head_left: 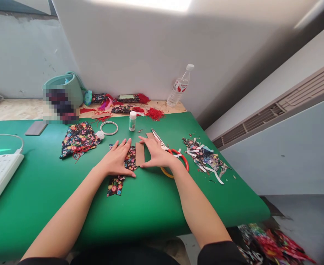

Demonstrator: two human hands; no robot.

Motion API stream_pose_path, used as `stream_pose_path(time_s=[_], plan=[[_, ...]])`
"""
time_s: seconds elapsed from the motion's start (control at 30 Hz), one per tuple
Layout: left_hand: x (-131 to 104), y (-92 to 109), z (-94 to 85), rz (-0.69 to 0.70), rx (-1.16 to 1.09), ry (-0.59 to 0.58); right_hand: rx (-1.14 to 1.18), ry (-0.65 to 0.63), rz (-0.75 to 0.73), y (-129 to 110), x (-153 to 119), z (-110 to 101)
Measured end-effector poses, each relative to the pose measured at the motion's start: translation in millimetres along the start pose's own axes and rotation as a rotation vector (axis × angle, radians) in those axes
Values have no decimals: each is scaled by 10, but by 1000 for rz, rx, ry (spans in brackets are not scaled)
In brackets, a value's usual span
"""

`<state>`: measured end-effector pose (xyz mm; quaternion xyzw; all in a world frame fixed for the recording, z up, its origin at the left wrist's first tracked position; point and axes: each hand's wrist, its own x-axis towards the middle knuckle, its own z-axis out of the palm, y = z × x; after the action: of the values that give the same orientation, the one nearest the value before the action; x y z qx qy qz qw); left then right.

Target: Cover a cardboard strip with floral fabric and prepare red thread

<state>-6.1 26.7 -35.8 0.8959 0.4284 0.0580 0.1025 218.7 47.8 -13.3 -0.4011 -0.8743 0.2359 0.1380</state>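
The green-covered tabletop (150, 215) carried a floral fabric strip (130, 159), more floral fabric (80, 137), scissors (164, 146), an upright glue stick (132, 121), a grey slab (36, 128), a silvery ring (109, 134), fabric scraps (207, 157) and a white power strip (4, 176).

On a green table (150, 217), the left hand (120, 160) lies spread over floral cloth (130, 159); the right hand (156, 151) spans a brown card (140, 154) at the cloth's right edge, thumb and fingertip near its ends. Scissors (186, 165) lie beside the right hand, scraps (207, 157) beyond. A glue stick (132, 123) stands ahead, and a bottle (177, 90) leans by the wall (134, 55).
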Motion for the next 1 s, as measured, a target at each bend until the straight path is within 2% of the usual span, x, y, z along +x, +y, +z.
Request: stream_pose_path(time_s=[0.1,0.23,0.33,0.4,0.5,0.53,0.57,0.6,0.63,0.73,0.77,0.83,0.87,0.97,1.0], plan=[[3,-1,7,-4,-5,-4,18,-1,-28,12,6,5],[8,-25,-5,4,1,-12,3,-63,10,34,20,36],[-10,73,-3,-30,45,11,-26,-34,8,48,19,35],[-33,232,35,-166,75,81,-57,47,36,64,9,7],[-66,496,135,-511,71,202,-82,223,108,98,-12,-65],[-70,545,161,-540,72,212,-82,272,124,106,-19,-90],[-69,560,173,-526,71,206,-79,306,132,111,-25,-112],[-60,536,165,-455,62,174,-75,327,136,112,-30,-128],[-43,476,138,-349,45,125,-71,335,137,108,-33,-140],[29,188,-36,151,-79,-129,-64,335,134,83,-34,-148],[49,110,-102,184,-102,-133,-64,336,131,73,-34,-146],[63,65,-193,81,-79,-42,-65,345,125,58,-33,-144],[56,109,-205,-4,-51,19,-64,353,123,54,-33,-146],[6,413,-81,-409,51,187,-66,379,125,55,-33,-154],[-5,520,-1,-492,77,208,-68,384,126,57,-32,-157]])
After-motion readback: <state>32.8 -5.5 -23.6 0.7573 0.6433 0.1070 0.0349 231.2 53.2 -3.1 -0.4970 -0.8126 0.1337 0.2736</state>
